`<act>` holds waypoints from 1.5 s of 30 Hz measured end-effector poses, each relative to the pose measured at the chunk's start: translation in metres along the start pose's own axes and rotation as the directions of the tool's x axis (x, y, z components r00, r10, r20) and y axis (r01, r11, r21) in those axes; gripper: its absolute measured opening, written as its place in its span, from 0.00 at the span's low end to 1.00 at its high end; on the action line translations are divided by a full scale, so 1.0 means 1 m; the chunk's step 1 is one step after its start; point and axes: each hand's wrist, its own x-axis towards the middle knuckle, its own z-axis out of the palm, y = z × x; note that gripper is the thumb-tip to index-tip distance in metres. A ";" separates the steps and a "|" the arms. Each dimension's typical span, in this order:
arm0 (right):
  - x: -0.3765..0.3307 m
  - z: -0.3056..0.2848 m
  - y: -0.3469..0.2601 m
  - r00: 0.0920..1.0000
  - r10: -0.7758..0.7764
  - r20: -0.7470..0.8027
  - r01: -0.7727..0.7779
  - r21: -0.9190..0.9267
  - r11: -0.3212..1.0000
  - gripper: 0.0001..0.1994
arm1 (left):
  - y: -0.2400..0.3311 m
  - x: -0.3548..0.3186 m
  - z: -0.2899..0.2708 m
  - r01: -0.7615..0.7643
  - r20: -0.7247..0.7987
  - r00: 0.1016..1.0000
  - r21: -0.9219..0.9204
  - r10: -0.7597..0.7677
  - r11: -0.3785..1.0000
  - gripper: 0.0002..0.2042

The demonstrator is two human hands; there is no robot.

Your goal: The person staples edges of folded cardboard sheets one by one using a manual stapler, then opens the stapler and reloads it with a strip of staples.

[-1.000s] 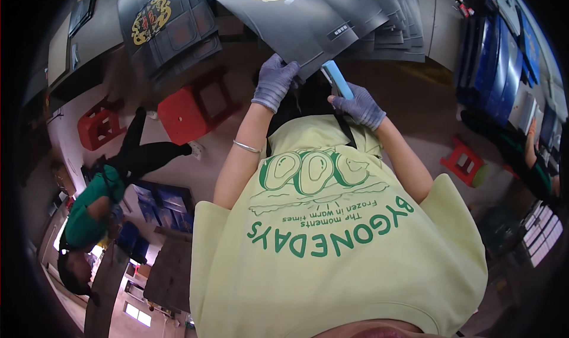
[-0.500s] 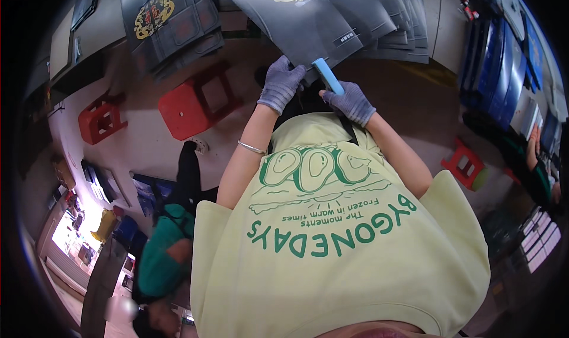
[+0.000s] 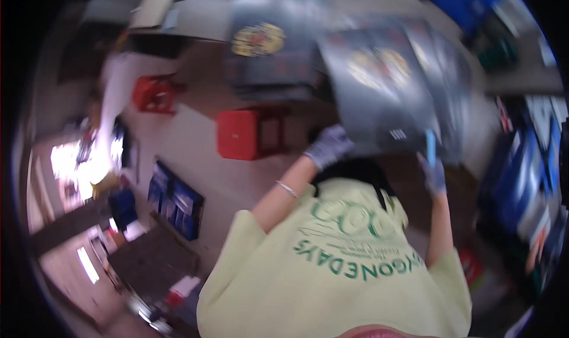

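Note:
Motion blurs the picture. A dark grey glossy printed sheet (image 3: 373, 115) with a gold round emblem lies on top of a fanned pile of similar sheets in front of me. My left hand (image 3: 330, 147), in a grey-purple knit glove, is closed at its near left corner; the fingertips are smeared. My right hand (image 3: 434, 177), gloved alike, is closed round a slim light-blue bar-shaped tool (image 3: 431, 147). The tool points away from me over the near right part of the sheet. Its working end cannot be made out.
Another pile of dark emblem sheets (image 3: 269, 68) is to the left. Two red plastic stools (image 3: 237, 134) stand on the floor at left. Blue glossy panels (image 3: 512, 169) are stacked at right, near another person's hand (image 3: 536, 249). A dark table (image 3: 154, 258) stands at lower left.
The whole view has swung, so the piles and stools appear farther right and lower. My right hand with the blue tool has moved rightward, away from my left hand.

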 end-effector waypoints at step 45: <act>-0.065 0.061 0.005 0.988 0.082 0.130 -0.114 0.261 0.959 0.18 | 0.029 0.040 0.038 0.354 0.153 0.838 -0.882 -0.524 0.310 0.06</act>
